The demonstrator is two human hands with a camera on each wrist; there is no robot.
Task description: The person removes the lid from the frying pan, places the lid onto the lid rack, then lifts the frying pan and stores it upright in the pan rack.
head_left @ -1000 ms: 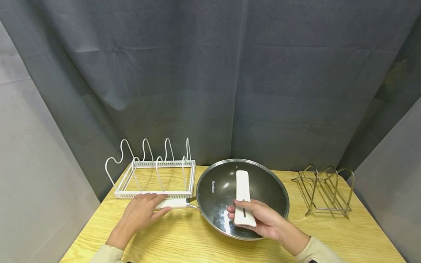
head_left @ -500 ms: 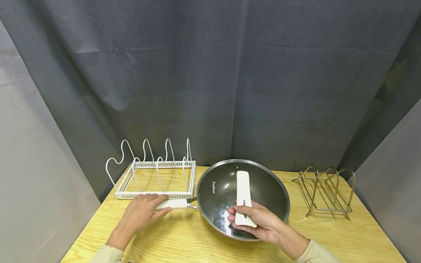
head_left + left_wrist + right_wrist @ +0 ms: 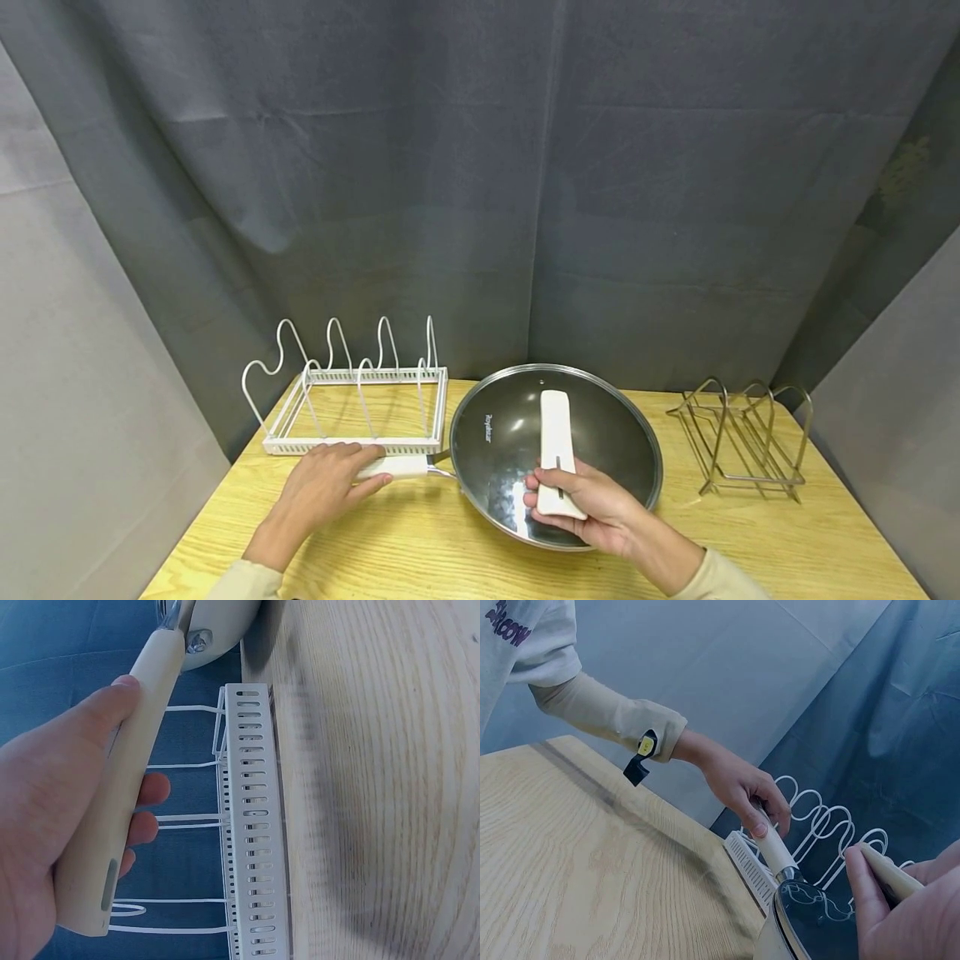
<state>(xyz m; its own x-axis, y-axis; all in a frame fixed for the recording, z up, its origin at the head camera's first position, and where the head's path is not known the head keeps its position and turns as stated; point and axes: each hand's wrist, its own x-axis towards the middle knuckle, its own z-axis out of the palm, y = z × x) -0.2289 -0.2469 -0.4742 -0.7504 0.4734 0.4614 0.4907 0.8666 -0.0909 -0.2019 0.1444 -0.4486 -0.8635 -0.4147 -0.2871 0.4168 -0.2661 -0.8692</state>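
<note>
one lidded pan (image 3: 506,467) on the table (image 3: 420,550), left hand (image 3: 322,487) curled round its long handle (image 3: 397,467), right hand (image 3: 596,510) wrapped round the lid grip (image 3: 556,425): probably hefty, stiff, slick-topped and breakable, best held right there!

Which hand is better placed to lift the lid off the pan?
Probably the right hand: it grips the white lid handle. The left hand holds the pan handle, beside the lid, so it seems better suited to steadying.
</note>
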